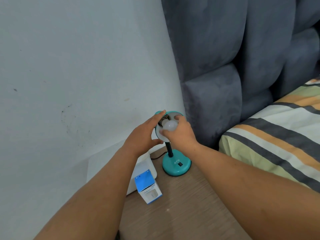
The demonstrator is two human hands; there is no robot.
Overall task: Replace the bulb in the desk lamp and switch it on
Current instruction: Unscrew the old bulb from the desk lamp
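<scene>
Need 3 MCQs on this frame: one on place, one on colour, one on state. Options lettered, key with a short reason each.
1. Where does the bulb box stand?
A. on the bed
B. on the wooden table, left of the lamp base
C. inside the lamp shade

2. What colour is the lamp base?
A. teal
B. red
C. black

3. What is the right hand doing?
A. pressing the switch
B. resting on the bed
C. gripping the white bulb at the shade

Key:
1 B, the box sits on the wooden table beside the base, on its left.
2 A, the base and the lamp shade are both teal.
3 C, its fingers close around the bulb at the shade's mouth while the left hand holds the shade; the switch is untouched.
</scene>
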